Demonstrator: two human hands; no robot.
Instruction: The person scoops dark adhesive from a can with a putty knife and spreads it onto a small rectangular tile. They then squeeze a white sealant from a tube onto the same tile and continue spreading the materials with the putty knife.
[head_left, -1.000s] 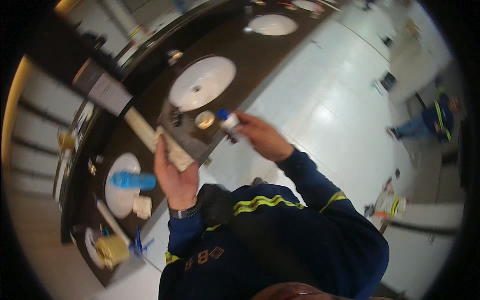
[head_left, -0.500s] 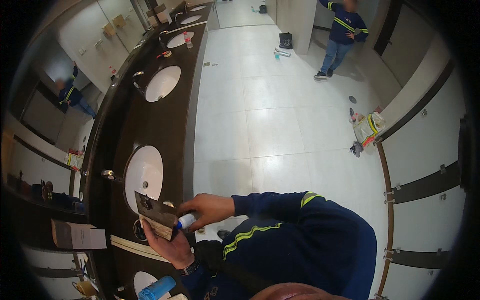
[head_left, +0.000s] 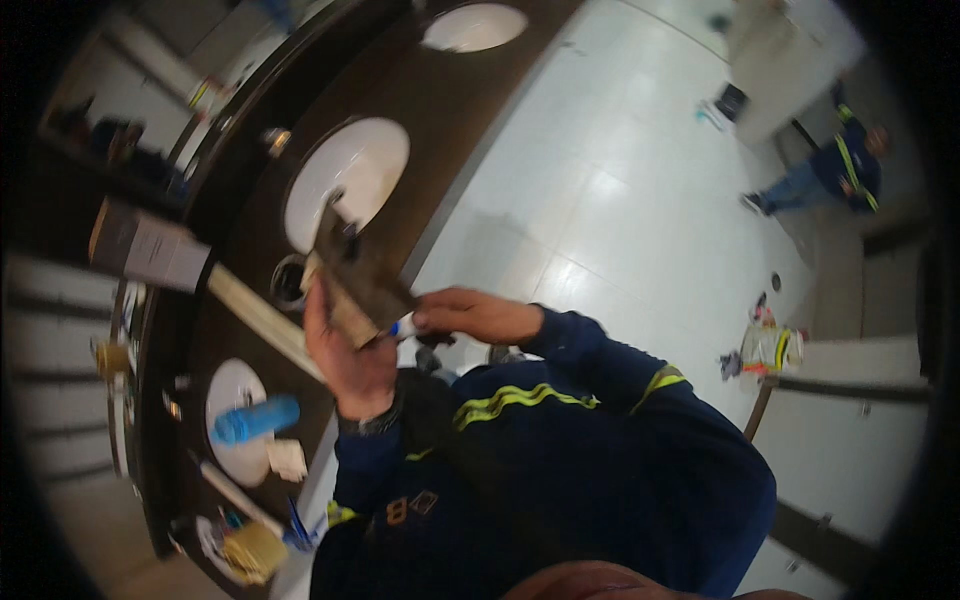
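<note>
A small dark brown slab with a rough, pale edge (head_left: 370, 278) rests in my left hand (head_left: 350, 365), fingers wrapped under its pale side. Near its lower right corner, my right hand (head_left: 480, 316) closes on a small white bottle with a blue tip (head_left: 405, 326). That tip points at the slab's edge; blur hides whether they touch. A dark patch sits on the slab's upper face. Both hands are above the front of the dark counter (head_left: 262, 225), near a white oval basin (head_left: 375, 160). Beside the slab lies a round dark container (head_left: 290, 282).
Pale strips (head_left: 265, 320) lie across the counter. A blue bottle (head_left: 258, 420) lies over another basin, with a yellow sponge-like item (head_left: 255, 552) farther along. Mirrors and a cardboard box (head_left: 150, 245) line the left. Another person (head_left: 845, 165) stands at the far right, near a bag (head_left: 775, 348).
The view has tilted and swung toward the near end of the counter, exposing more of the blue bottle and items there. Both hands keep their hold on the slab and white bottle.
</note>
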